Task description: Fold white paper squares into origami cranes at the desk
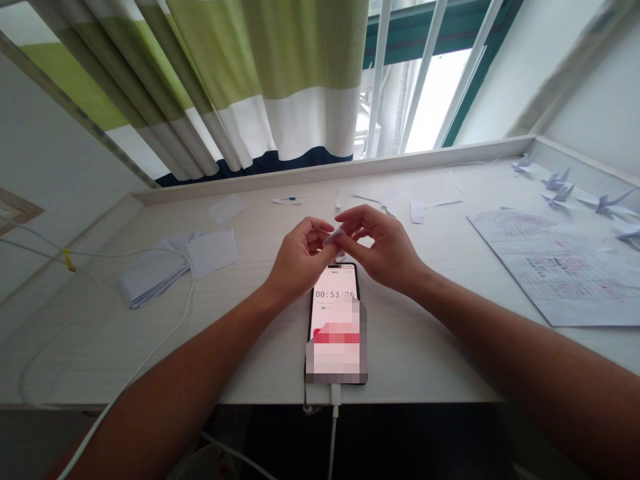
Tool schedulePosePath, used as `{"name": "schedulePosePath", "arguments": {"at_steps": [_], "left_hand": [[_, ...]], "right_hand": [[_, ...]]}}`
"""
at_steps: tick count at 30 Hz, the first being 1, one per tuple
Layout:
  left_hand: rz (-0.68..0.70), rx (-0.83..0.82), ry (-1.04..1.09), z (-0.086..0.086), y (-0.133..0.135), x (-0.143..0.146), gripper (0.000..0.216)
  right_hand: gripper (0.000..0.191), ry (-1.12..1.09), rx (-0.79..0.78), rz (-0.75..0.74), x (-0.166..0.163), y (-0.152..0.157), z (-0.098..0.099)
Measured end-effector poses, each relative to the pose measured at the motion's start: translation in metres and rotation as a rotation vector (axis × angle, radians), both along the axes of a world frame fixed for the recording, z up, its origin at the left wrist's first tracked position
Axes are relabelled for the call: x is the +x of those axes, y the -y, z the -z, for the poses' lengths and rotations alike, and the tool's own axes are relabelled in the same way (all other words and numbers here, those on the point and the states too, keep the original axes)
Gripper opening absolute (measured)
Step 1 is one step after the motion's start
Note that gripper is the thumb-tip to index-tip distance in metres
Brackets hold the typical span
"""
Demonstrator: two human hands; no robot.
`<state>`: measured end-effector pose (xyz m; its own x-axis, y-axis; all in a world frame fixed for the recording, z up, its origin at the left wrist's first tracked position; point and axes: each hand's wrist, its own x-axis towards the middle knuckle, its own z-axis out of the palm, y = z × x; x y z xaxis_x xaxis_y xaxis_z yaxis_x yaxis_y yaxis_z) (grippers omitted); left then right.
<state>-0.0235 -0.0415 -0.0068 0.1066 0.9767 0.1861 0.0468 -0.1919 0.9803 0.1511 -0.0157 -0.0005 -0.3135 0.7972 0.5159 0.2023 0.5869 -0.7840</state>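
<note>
My left hand [300,257] and my right hand [383,247] meet above the middle of the white table [425,360]. Both pinch a small folded piece of white paper [334,237] between their fingertips. Directly below the hands lies a phone [334,327] with a running timer on its screen and a white cable plugged into its near end.
A stack of white paper sheets [170,267] lies at the left with a white cable [150,353] curving past it. A printed sheet [560,267] and several folded paper cranes [560,183] sit at the right. Paper scraps [415,210] lie along the back edge under the curtain [240,87].
</note>
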Motion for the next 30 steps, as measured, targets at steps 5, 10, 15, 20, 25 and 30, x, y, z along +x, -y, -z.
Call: {"name": "schedulePosePath", "arguments": {"at_steps": [5,10,15,20,25,30], "left_hand": [[-0.002,-0.034,-0.026,-0.0055,0.0030,0.0021,0.024],[0.004,-0.026,-0.058,-0.0079,0.0047,-0.0005,0.025],[0.037,-0.018,-0.043,-0.0074,0.0034,-0.0010,0.026],[0.078,-0.117,0.140,-0.0090,0.0011,0.0004,0.035],[0.122,-0.174,0.212,-0.0068,-0.0012,-0.0010,0.035],[0.111,-0.157,0.193,-0.0057,-0.0025,-0.0033,0.033]], "right_hand": [[0.016,0.000,-0.027,0.003,0.0008,0.0004,-0.0022],[0.017,-0.056,-0.099,0.003,0.0012,-0.0013,-0.0025],[0.013,-0.049,-0.197,-0.015,0.0008,-0.0041,-0.0016],[0.013,-0.075,-0.204,-0.017,0.0011,-0.0053,-0.0022],[0.011,-0.091,-0.201,-0.035,0.0018,-0.0041,-0.0026],[0.008,-0.111,-0.227,-0.060,0.0020,-0.0043,-0.0030]]}}
